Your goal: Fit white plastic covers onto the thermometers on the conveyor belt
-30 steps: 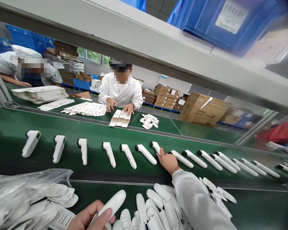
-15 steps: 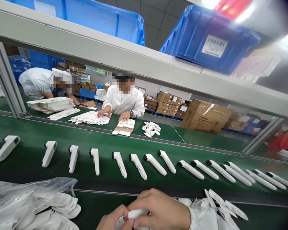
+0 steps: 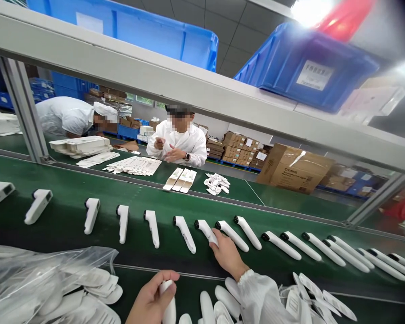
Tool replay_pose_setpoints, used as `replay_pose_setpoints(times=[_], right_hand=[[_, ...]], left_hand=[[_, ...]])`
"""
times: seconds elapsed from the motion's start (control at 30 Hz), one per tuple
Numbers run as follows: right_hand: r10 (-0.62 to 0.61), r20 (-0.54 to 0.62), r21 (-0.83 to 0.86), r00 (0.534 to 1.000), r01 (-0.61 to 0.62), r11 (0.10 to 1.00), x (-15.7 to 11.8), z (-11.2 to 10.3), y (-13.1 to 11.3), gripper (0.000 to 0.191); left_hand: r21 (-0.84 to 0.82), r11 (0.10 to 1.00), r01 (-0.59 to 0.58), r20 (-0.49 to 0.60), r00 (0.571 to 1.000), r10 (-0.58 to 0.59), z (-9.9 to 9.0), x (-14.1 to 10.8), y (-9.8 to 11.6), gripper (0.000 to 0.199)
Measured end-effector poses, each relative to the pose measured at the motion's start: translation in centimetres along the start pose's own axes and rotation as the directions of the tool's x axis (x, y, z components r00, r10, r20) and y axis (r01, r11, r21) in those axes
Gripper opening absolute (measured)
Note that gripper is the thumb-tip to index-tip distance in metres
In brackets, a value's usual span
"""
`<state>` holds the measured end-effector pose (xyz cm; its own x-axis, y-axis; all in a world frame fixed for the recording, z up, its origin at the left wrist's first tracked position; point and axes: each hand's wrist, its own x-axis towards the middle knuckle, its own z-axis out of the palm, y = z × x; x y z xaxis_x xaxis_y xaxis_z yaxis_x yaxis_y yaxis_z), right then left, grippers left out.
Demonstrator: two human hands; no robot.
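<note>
White infrared thermometers (image 3: pixel 151 228) with black tips lie in a row along the green conveyor belt (image 3: pixel 111 189). My right hand (image 3: pixel 227 254) reaches over the belt, its fingers closed on the handle end of one thermometer (image 3: pixel 206 231). Low in the middle, my left hand (image 3: pixel 151 297) grips a long white plastic piece (image 3: pixel 169 306) between thumb and fingers; the piece is partly hidden by the hand. Loose white plastic shells (image 3: pixel 207 307) lie between my hands and under my right sleeve. More shells (image 3: pixel 99 283) spill from a clear plastic bag (image 3: pixel 54 265) at the left.
A shelf beam (image 3: pixel 189 78) with blue bins (image 3: pixel 297 63) runs overhead. Across the belt, a person in white (image 3: pixel 189 144) faces flat white cartons (image 3: pixel 135 165) and a small white pile (image 3: pixel 217 183). Another person (image 3: pixel 69 117) bends at the left. A cardboard box (image 3: pixel 293 166) stands right.
My hands have parted: the right moved up to a thermometer on the belt, while the left keeps a white piece. Thermometers on the left shifted leftward. The person opposite lifted both hands off the cartons.
</note>
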<state>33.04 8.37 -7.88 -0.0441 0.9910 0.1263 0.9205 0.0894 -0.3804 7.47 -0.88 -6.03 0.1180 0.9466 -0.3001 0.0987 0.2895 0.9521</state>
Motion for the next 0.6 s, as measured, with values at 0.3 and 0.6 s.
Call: replay_pose_setpoints(times=[0.3,0.6], right_hand=[[-0.016,-0.087,-0.178,0.996,0.000,0.984,-0.9,-1.6,-2.5,0.036],[-0.268,0.239,0.573,0.933,0.087,0.815,-5.4,-3.4,-8.7,0.017]], left_hand=[[-0.216,0.976,0.030,-0.051,0.998,-0.042,-0.4,0.2,0.9,0.058],[0.086,0.968,-0.237,0.044,0.971,0.234,-0.3,-1.6,0.1,0.049]])
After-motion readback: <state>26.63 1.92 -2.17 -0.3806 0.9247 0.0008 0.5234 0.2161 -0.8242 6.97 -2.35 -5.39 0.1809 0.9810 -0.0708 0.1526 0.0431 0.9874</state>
